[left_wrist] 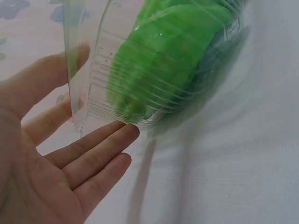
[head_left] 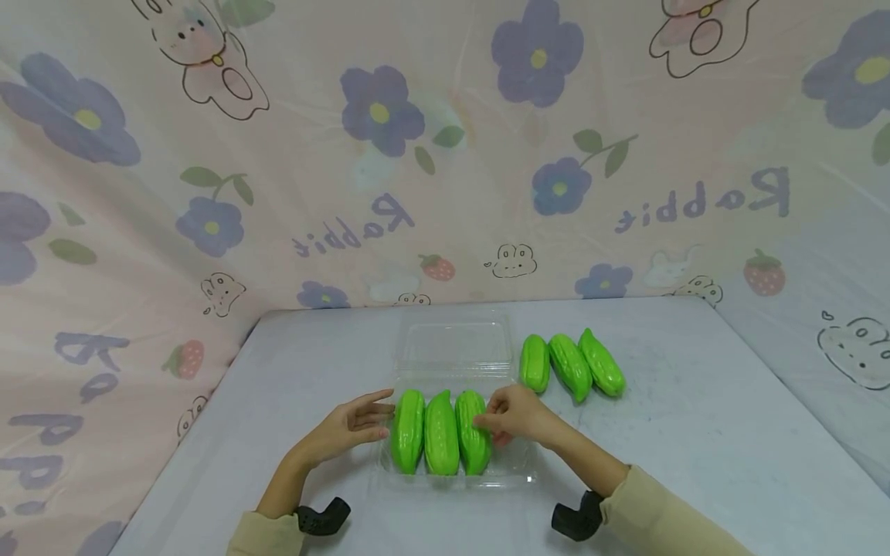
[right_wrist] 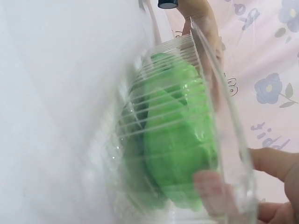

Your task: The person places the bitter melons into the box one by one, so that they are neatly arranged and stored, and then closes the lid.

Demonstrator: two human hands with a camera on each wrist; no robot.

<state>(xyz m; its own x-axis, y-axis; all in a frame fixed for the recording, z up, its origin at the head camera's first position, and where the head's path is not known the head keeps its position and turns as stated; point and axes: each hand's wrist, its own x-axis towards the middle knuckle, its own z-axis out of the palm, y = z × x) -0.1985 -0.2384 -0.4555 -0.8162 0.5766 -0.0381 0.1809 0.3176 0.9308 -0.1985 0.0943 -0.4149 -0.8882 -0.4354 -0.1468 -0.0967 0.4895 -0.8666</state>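
Three glossy green bitter melons stand side by side in the clear plastic box: a left one (head_left: 408, 432), a middle one (head_left: 441, 434) and a right one (head_left: 471, 444). My right hand (head_left: 516, 413) reaches over the right side of the box (head_left: 518, 467). A fingertip (right_wrist: 210, 184) lies against the right bitter melon, while another finger stays apart from it above the rim. At the box's left side, my left hand (head_left: 351, 423) has its fingers spread and holds nothing. Its fingertips (left_wrist: 133, 132) come right up to the clear wall.
The box's clear lid (head_left: 455, 345) lies folded back behind it. To the back right, three more bitter melons (head_left: 572, 367) rest on the white table (head_left: 702, 448). A patterned cloth (head_left: 480, 154) hangs behind the table. Black wrist mounts (head_left: 323, 517) hang below both wrists.
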